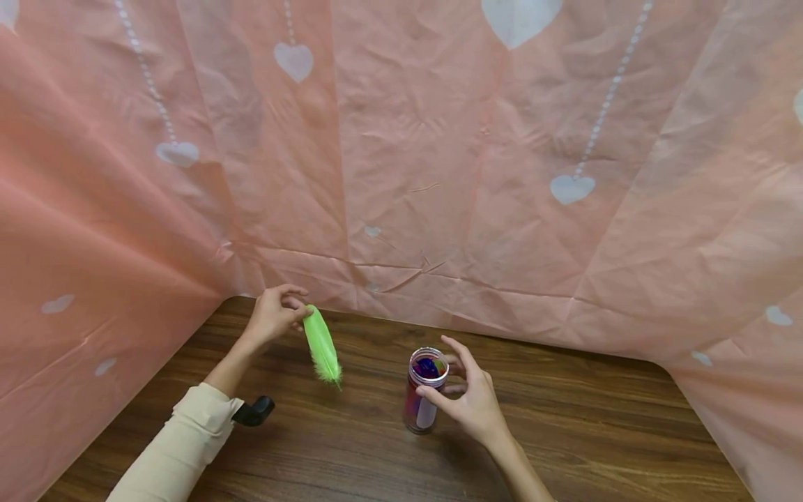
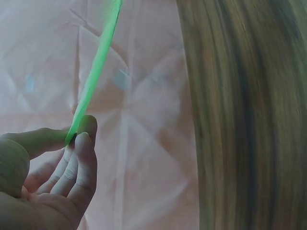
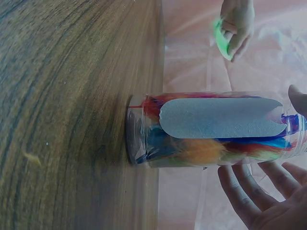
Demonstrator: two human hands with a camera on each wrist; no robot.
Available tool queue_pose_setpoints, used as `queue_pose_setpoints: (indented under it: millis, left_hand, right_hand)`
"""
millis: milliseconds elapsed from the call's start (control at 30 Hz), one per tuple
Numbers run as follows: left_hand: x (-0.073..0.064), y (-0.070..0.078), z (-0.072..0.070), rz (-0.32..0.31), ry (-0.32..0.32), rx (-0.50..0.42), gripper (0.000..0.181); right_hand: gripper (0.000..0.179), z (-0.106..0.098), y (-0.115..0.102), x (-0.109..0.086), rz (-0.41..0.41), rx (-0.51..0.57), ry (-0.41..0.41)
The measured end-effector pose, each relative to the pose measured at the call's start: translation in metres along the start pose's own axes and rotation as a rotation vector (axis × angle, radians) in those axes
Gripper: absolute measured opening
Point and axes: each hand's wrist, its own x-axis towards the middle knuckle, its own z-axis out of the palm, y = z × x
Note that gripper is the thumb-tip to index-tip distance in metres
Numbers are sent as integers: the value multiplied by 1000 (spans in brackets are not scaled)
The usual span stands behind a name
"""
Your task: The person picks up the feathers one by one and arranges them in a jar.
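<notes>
A bright green feather [image 1: 323, 345] hangs from my left hand [image 1: 276, 317], which pinches its quill end between thumb and fingertips. In the left wrist view the feather [image 2: 96, 67] slants up from the pinch. On the table to the right stands a clear, open-topped jar [image 1: 414, 404], upright and filled with red, blue, orange and green feathers [image 3: 201, 151]. A pale, blank-looking label [image 3: 220, 118] runs along its side. Around the jar's upper part curves my right hand [image 1: 473, 404], thumb at the near side of the neck and fingers on the far side.
The dark wood-grain table [image 1: 564, 418] carries the jar. Pink cloth with white hearts [image 1: 414, 209] rises behind the table and along its left and right sides. A black curved piece [image 1: 254, 411] sticks out at the left sleeve cuff.
</notes>
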Motion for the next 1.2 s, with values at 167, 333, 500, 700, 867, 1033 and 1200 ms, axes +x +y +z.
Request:
queue_pose_setpoints:
  millis: [167, 333, 500, 700, 867, 1033, 1200]
  left_hand:
    - [0, 10, 6, 6, -11, -101, 35]
    - [0, 20, 11, -2, -30, -174, 35]
    - [-2, 31, 16, 0, -57, -201, 36]
    - [-1, 47, 25, 42, -83, -253, 36]
    - [1, 58, 33, 59, -93, -279, 34]
    - [1, 65, 38, 50, -95, -306, 35]
    - [1, 73, 42, 47, -85, -318, 34]
  right_hand:
    - [83, 0, 0, 0, -9, -3, -1]
    - [82, 0, 1, 0, -8, 3, 5]
    - [82, 0, 2, 0, -21, 2, 2]
    - [82, 0, 3, 1, -12, -11, 8]
    - [83, 1, 3, 2, -2, -18, 12]
    - [82, 1, 4, 2, -12, -21, 6]
    - [84, 1, 4, 1, -8, -22, -1]
